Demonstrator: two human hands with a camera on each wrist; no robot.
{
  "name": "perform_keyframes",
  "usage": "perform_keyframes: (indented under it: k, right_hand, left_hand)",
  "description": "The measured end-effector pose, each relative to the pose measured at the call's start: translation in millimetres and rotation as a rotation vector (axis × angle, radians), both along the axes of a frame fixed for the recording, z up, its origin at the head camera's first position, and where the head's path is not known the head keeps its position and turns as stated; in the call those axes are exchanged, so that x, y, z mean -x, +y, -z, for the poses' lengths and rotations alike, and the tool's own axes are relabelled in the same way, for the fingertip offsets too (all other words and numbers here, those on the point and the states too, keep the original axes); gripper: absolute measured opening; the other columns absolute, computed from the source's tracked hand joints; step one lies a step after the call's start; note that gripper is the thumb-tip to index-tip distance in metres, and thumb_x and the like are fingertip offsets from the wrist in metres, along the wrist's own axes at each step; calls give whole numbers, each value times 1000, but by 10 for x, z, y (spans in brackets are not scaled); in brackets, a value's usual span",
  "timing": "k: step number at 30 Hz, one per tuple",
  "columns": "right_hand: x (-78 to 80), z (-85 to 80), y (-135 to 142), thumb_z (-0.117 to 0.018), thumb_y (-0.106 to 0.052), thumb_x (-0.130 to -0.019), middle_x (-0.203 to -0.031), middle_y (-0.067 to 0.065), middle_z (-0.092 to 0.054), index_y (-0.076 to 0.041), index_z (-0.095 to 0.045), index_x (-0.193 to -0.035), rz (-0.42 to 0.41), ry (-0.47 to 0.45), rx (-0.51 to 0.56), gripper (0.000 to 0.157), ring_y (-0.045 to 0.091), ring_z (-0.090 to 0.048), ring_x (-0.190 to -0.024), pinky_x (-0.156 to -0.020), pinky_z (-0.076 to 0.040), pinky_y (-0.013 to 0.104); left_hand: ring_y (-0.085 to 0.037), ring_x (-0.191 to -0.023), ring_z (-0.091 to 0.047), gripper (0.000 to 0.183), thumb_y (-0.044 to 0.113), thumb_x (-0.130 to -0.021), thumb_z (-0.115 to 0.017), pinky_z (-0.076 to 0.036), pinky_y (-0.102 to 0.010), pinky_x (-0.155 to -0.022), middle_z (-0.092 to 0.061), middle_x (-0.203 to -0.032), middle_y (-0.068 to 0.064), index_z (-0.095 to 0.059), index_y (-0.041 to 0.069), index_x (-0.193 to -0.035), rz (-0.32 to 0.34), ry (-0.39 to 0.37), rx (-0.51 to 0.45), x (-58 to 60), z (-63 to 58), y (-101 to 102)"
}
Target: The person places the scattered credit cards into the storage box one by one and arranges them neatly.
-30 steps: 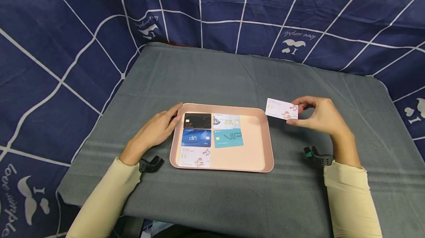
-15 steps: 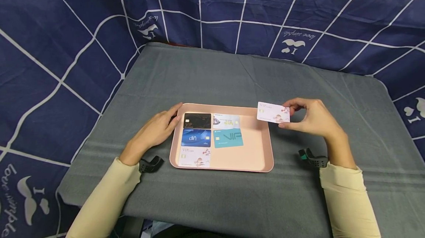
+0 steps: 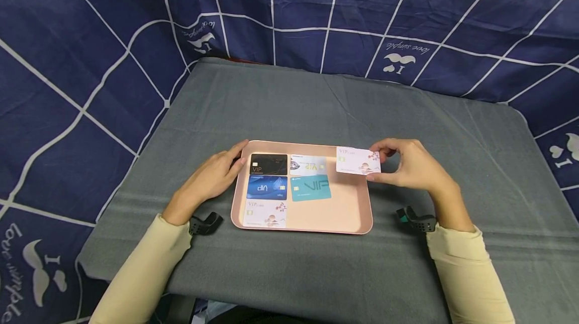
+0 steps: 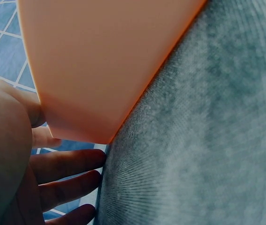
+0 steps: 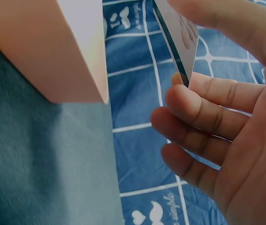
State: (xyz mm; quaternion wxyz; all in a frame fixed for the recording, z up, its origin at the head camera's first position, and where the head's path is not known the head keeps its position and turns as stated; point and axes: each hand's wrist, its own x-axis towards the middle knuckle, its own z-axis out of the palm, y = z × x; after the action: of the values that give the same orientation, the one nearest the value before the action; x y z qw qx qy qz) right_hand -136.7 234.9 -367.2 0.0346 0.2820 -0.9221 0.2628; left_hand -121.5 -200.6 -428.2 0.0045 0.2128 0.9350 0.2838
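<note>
A white-pink VIP card (image 3: 357, 160) with a flower print is pinched in my right hand (image 3: 407, 166), thumb at its near edge and fingertips at its far edge. The card is held above the right back part of the pink tray (image 3: 334, 218). In the right wrist view, this card (image 5: 182, 42) tilts in front of the fingers, apart from the tray wall (image 5: 83, 61). My left hand (image 3: 210, 176) rests against the tray's back left corner. The left wrist view has its fingers (image 4: 69, 166) fairly straight beside the tray's outer wall (image 4: 95, 70).
Inside the tray lie a black card (image 3: 269, 165), a blue card (image 3: 267, 188), a second flower-print card (image 3: 265, 213), a white card (image 3: 308, 166) and a teal card (image 3: 310, 188). Grey cloth (image 3: 280, 103) covers the table, and a blue checked curtain (image 3: 298, 7) stands behind it.
My right hand has carried the flower-print card left and slightly toward me, from beside the tray to over its back right part. The left hand and the tray have stayed put.
</note>
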Motion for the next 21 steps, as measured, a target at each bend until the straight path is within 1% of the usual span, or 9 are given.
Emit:
perform_keyframes:
  k: [4,9,13,16,20,21]
  right_hand:
    - [-12,10,-88,-93,-24,-64,-77,-6,-59,-8,-71,-101,-47,-13,-3,45,16,-56,-73,-71,-46,37]
    - [-29,38,-162,-92,-26,-65,-76,-5,-60,-8,-72,-101,-88,-22,10,45,16,-56,-71,-71,-45,40]
    - [-42,69,-204,-92,-26,-65,-76,-4,-60,-9,-71,-101,-109,-40,14,44,17,-56,-71,-70,-44,38]
    - [-50,93,-241,-91,-26,-65,-76,-5,-59,-9,-71,-101,-123,-52,11,44,18,-54,-70,-64,-42,31]
    - [-62,113,-292,-91,-28,-67,-78,-4,-58,-6,-70,-102,-138,-81,-1,47,20,-53,-69,-56,-36,26]
    - [-65,117,-302,-91,-29,-67,-79,-5,-58,-5,-70,-102,-139,-88,-5,48,20,-54,-70,-56,-37,26]
  left_hand:
    - [-42,-116,-58,49,21,-106,-46,-44,-56,-96,-57,-129,-31,-39,0,-150,0,-2,0,-3,2,-4]
    - [-43,-117,-58,49,21,-106,-46,-44,-56,-97,-57,-130,-31,-39,0,-150,-2,-7,0,-2,1,-3]
    - [-43,-117,-57,49,20,-106,-47,-44,-57,-97,-57,-130,-31,-38,0,-150,-4,-10,3,-3,-1,-2]
    - [-43,-117,-57,49,21,-106,-46,-44,-57,-97,-57,-131,-31,-38,0,-150,-5,-13,7,-5,2,-1]
    - [-42,-117,-58,49,21,-106,-46,-44,-57,-97,-57,-130,-30,-38,1,-150,-7,-15,7,-10,6,-3]
    - [-42,-117,-58,49,21,-106,-46,-44,-57,-97,-57,-130,-30,-38,0,-150,-7,-14,6,-11,7,-3]
